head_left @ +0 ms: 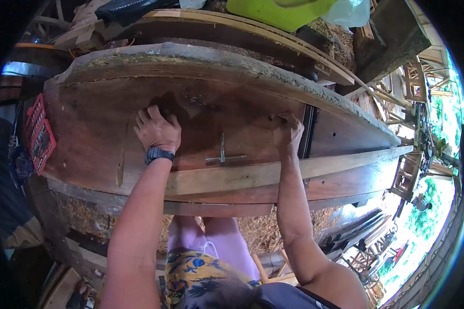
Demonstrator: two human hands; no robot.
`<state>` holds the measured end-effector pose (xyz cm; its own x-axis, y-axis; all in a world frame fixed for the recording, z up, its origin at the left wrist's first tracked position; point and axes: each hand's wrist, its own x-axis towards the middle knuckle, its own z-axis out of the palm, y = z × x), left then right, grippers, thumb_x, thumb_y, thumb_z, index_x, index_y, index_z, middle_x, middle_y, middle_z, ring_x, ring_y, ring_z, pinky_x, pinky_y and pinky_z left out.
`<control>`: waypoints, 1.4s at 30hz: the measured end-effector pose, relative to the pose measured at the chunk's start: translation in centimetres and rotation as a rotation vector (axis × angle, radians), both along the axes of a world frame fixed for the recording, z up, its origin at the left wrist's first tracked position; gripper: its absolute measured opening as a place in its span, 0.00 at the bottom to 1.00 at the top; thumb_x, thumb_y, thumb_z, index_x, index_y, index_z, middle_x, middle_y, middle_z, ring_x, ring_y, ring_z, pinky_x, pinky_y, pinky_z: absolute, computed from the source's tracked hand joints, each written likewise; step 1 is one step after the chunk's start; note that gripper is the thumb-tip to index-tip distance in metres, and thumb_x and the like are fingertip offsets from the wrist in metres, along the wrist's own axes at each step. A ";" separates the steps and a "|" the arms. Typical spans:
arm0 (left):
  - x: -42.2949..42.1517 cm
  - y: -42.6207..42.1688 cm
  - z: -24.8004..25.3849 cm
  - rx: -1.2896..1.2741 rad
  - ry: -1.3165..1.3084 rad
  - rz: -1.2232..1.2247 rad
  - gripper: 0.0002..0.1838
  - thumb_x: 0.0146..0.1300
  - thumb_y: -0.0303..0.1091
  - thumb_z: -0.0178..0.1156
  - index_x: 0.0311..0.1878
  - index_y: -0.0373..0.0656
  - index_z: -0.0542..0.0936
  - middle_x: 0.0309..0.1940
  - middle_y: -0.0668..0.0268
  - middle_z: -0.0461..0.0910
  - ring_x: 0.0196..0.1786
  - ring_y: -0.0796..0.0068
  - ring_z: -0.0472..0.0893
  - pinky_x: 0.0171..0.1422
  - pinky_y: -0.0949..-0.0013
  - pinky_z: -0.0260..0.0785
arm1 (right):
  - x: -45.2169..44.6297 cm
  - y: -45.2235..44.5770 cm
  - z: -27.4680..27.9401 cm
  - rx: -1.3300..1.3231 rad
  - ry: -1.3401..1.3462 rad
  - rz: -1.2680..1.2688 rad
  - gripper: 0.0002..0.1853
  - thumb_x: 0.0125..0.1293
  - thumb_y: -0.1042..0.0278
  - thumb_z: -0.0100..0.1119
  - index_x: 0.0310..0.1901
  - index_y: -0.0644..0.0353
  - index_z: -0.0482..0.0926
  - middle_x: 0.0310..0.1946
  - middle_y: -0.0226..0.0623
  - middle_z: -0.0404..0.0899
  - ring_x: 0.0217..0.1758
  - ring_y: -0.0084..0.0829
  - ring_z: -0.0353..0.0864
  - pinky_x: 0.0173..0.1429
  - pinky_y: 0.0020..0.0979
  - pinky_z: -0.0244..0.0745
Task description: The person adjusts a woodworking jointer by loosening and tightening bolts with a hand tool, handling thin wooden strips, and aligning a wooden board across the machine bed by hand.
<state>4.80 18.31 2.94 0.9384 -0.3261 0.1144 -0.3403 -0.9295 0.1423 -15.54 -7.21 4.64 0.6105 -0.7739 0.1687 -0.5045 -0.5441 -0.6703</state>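
Observation:
My left hand [159,130], with a dark watch on the wrist, rests palm down on the reddish-brown wooden board [87,123]. Its fingers are curled under, and a dark patch beside the thumb hides what they may hold. Over by a black strip [308,131], my right hand [290,132] has its fingers pinched together close to the board; whatever sits in them is too small to name. Between the hands lies a metal T-handle wrench [222,153]. Small metal pieces [196,100] are scattered above it.
A red tool case [40,133] with small parts in it stands open at the board's left end. A pale wooden plank [227,177] runs along the near side, and a thin wood strip [122,154] lies left. A rough-edged timber [191,54] borders the far side. Shavings [258,234] cover the ground.

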 end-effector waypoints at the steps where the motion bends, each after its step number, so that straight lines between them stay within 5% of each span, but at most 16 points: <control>1: 0.0 0.0 0.1 -0.004 0.005 0.001 0.26 0.59 0.44 0.64 0.57 0.42 0.71 0.56 0.45 0.74 0.60 0.43 0.75 0.61 0.43 0.67 | -0.1 -0.3 -0.3 -0.053 -0.054 0.039 0.05 0.56 0.74 0.67 0.33 0.65 0.84 0.30 0.47 0.85 0.32 0.43 0.86 0.37 0.37 0.76; 10: 0.0 0.0 -0.3 -0.024 -0.062 -0.014 0.26 0.58 0.45 0.66 0.53 0.42 0.69 0.53 0.46 0.74 0.56 0.44 0.76 0.58 0.43 0.67 | -0.1 -0.4 1.5 -0.112 0.197 0.184 0.11 0.52 0.77 0.63 0.38 0.63 0.86 0.33 0.48 0.86 0.34 0.46 0.86 0.39 0.38 0.78; 13: 0.1 0.0 -0.3 -0.027 -0.065 -0.022 0.26 0.57 0.45 0.66 0.53 0.42 0.69 0.53 0.47 0.74 0.55 0.44 0.76 0.58 0.43 0.67 | -0.5 -0.7 1.3 -0.215 0.213 0.267 0.12 0.51 0.72 0.67 0.40 0.58 0.88 0.37 0.47 0.86 0.42 0.53 0.84 0.47 0.45 0.78; 19: 0.1 -0.1 0.1 -0.035 -0.040 -0.019 0.26 0.57 0.45 0.67 0.53 0.43 0.70 0.53 0.47 0.75 0.55 0.44 0.77 0.58 0.43 0.68 | -0.9 -2.5 1.0 -0.230 0.477 0.350 0.15 0.48 0.68 0.69 0.41 0.56 0.88 0.38 0.47 0.87 0.42 0.53 0.84 0.49 0.47 0.78; 25: -0.1 -0.2 -0.1 0.003 -0.068 0.003 0.26 0.57 0.45 0.67 0.53 0.42 0.71 0.53 0.46 0.75 0.58 0.44 0.77 0.58 0.44 0.68 | -0.4 -1.9 2.2 -0.120 0.277 0.355 0.14 0.49 0.69 0.65 0.40 0.57 0.88 0.38 0.47 0.87 0.43 0.54 0.84 0.46 0.48 0.79; 28: 0.0 -0.1 0.0 -0.002 -0.048 -0.004 0.26 0.57 0.45 0.67 0.53 0.41 0.71 0.54 0.45 0.75 0.58 0.43 0.76 0.58 0.43 0.68 | 0.3 -0.6 3.3 -0.219 0.395 0.301 0.10 0.52 0.71 0.64 0.36 0.59 0.89 0.37 0.47 0.88 0.42 0.49 0.88 0.48 0.43 0.82; 32: 0.1 0.0 0.5 -0.030 0.023 -0.012 0.26 0.57 0.45 0.67 0.52 0.41 0.70 0.56 0.44 0.75 0.58 0.43 0.76 0.58 0.43 0.68 | -0.5 -1.9 1.0 -0.313 0.256 0.352 0.13 0.49 0.71 0.65 0.40 0.57 0.88 0.35 0.47 0.87 0.41 0.53 0.85 0.45 0.49 0.79; 40: 0.1 0.0 -0.2 0.014 -0.007 0.002 0.27 0.57 0.46 0.67 0.54 0.41 0.70 0.56 0.45 0.74 0.59 0.44 0.76 0.60 0.44 0.67 | -1.3 -4.9 -1.8 -0.244 0.518 0.377 0.19 0.44 0.72 0.68 0.43 0.59 0.86 0.29 0.47 0.85 0.39 0.52 0.85 0.45 0.50 0.79; 42: 0.0 -0.1 0.0 0.007 0.012 0.000 0.27 0.58 0.46 0.67 0.54 0.41 0.70 0.56 0.45 0.74 0.59 0.44 0.76 0.60 0.44 0.68 | -1.8 -4.8 -1.8 -0.244 0.489 0.360 0.12 0.51 0.69 0.67 0.39 0.58 0.88 0.33 0.46 0.87 0.39 0.51 0.86 0.44 0.45 0.81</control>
